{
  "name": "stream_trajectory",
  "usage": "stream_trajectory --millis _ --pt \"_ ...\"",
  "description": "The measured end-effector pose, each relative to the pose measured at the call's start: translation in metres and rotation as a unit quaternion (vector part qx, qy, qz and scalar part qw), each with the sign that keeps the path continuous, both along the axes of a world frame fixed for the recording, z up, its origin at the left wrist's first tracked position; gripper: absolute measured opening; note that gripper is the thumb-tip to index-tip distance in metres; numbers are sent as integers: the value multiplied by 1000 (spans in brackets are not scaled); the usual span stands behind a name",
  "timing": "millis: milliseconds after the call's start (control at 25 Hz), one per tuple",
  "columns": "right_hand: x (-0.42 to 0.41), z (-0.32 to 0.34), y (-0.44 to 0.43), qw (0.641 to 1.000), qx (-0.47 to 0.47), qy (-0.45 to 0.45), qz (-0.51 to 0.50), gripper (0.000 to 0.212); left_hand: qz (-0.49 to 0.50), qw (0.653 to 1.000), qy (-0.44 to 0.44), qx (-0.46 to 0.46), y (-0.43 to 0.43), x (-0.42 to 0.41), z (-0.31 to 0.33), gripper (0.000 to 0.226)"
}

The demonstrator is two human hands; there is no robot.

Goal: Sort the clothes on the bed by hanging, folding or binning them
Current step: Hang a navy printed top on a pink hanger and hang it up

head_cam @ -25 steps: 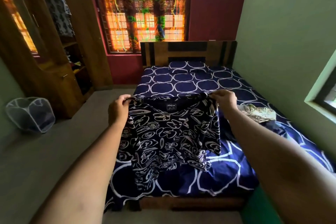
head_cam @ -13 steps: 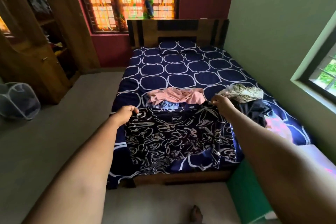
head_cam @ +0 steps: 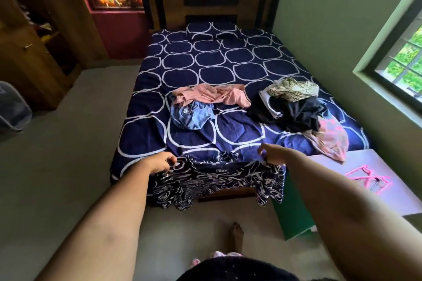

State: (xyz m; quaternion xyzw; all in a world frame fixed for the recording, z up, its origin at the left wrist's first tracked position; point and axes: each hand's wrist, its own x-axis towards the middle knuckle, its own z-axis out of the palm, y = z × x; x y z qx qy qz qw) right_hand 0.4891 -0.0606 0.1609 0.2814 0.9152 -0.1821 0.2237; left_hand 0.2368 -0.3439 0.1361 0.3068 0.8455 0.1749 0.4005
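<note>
Swirl-print shirt (head_cam: pixel 212 181), limp navy cloth: left hand (head_cam: pixel 159 163) and right hand (head_cam: pixel 272 153) grips pinch its shoulders.

We saw the navy, white-swirled shirt (head_cam: pixel 214 180) hanging spread at the foot of the bed (head_cam: pixel 205 59), with a pink top (head_cam: pixel 212 94), a blue garment (head_cam: pixel 191 116) and a black heap (head_cam: pixel 301 112) crumpled beyond.

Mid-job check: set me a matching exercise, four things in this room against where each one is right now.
Things:
1 patterned top
2 pink shirt
3 pink hangers
4 mesh basket

Places:
A on the floor, far left
B on the pale table at right
C held by the left hand and right hand at the foot of the bed
D lying mid-bed beside a blue garment

Pairs: 1-C, 2-D, 3-B, 4-A
</note>
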Motion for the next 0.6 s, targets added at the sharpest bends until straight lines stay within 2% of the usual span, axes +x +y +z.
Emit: stream_trajectory --millis 80,120,200,280,360,480,600 --pt "16 -1 -5 991 -54 -110 -58 35 40 992 -114 -48 -8 11 1 43" --pt "23 0 -5 980 -71 -148 -113 38 61 988 -130 -56 -11 13 3 43" --pt "25 6 -5 972 -84 -167 -140 41 87 986 -137 -42 -11 8 6 41" --pt "16 13 4 983 -47 -134 -120 35 79 993 -85 -28 -3 -1 11 42" --pt "5 24 2 990 -24 -61 -123 35 42 999 -14 -24 11 -10 15 45" --pt "-11 20 22 992 38 -5 -122 36 11 998 61 24 37 -19 21 52" --pt "-28 9 53 984 76 5 -158 36 11 991 121 52 65 -29 24 58"
